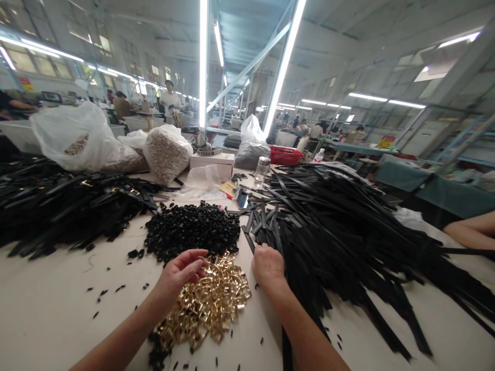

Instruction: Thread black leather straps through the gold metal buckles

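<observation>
My left hand (186, 267) hovers over the heap of gold-coloured metal buckles (216, 299), its fingers stretched out and nothing visible in them. Just behind the buckles lies a mound of small black loops (193, 226). My right hand (268, 265) is closed at the near left edge of a big pile of flat black straps (328, 232). Its curled fingers meet the end of a black strap (248, 238); the fingertips are mostly hidden by the back of the hand.
Black straps with gold buckles (77, 206) are heaped at left. Behind stand filled plastic bags (168, 152), a white box (212, 164), a glass jar (262, 172), a phone (243, 199) and a red basket (285, 154). Another person's arm (472, 231) rests at the right edge.
</observation>
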{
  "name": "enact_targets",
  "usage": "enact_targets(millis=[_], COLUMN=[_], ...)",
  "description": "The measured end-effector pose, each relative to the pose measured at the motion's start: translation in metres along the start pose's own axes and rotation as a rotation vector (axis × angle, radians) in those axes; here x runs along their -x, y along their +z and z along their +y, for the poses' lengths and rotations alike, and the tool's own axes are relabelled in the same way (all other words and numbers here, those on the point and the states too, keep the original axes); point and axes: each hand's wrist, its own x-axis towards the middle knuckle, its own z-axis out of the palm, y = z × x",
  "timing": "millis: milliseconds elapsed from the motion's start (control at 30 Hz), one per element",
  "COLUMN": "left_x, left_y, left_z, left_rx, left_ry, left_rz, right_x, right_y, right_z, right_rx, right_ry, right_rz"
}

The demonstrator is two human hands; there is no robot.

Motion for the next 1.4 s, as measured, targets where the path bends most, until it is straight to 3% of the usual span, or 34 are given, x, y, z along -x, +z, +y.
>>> enact_targets(millis=[367, 733, 900, 1033, 1133, 1267, 1400], left_x=[0.0, 0.0, 0.001, 0.002, 0.007, 0.015, 0.022], left_y=[0.003, 0.002, 0.004, 0.006, 0.011, 0.024, 0.034], left_z=[0.001, -0.001, 0.001, 0.001, 0.002, 0.003, 0.002], left_rx=[-0.012, -0.049, -0.062, -0.087, -0.084, -0.027, -0.035], left_ry=[-0.012, -0.022, 0.019, 0.04, 0.015, -0.069, -0.11], left_rz=[0.033, 0.014, 0.002, -0.039, -0.086, -0.174, -0.238], right_x=[-0.003, -0.003, -0.001, 0.003, 0.012, 0.03, 0.041], right_y=[0.009, 0.006, -0.008, -0.017, -0.02, -0.022, -0.018], right_z=[0.006, 0.006, 0.019, 0.012, -0.007, -0.034, -0.051], right_rx=[-0.037, -0.302, -0.675, -1.111, -1.546, -2.171, -2.224], right_ry=[0.021, 0.098, 0.15, 0.069, 0.038, 0.193, 0.209], right_rz=[0.045, 0.02, 0.034, -0.071, -0.245, -0.51, -0.544])
